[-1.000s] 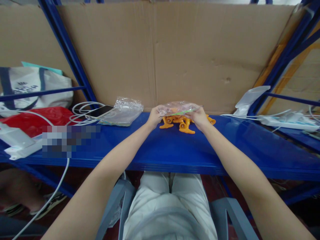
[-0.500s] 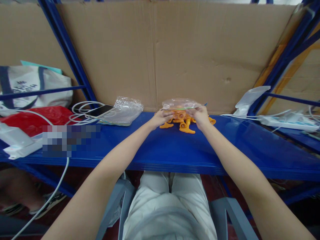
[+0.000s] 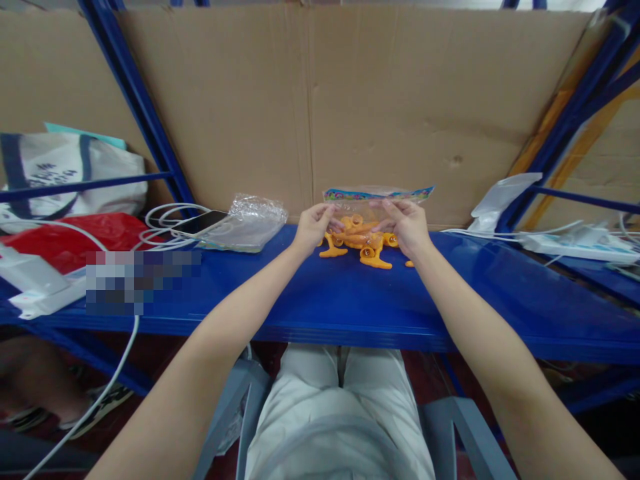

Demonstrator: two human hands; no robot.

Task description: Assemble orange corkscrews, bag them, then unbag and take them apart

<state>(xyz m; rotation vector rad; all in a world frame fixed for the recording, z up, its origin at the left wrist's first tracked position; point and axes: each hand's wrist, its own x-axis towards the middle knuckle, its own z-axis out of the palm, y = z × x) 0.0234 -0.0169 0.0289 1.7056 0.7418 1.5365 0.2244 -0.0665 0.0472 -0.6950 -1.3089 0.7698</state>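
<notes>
Both my hands pinch a clear plastic bag (image 3: 367, 208) with a colourful blue printed strip along its top edge. My left hand (image 3: 315, 229) is closed on its left side, thumb and fingertips together. My right hand (image 3: 407, 225) grips it at the right, below the strip. Several orange plastic pieces (image 3: 376, 259) with round sockets and curved, T-like ends lie on the blue shelf (image 3: 320, 300) beneath and behind the bag. Some show through the clear film. Whether any of them are inside the bag I cannot tell.
Left of the hands lie a folded clear plastic package (image 3: 250, 227), a phone (image 3: 203, 222) and coiled white cables (image 3: 160, 233). A red bag (image 3: 100, 233) and power strip (image 3: 45, 300) are farther left. Another power strip (image 3: 590, 247) lies right. Cardboard (image 3: 380, 100) stands behind.
The bag has been raised and turned, so its blue printed strip now shows spread along the top. My right hand has shifted slightly right, and my left hand has risen a little.
</notes>
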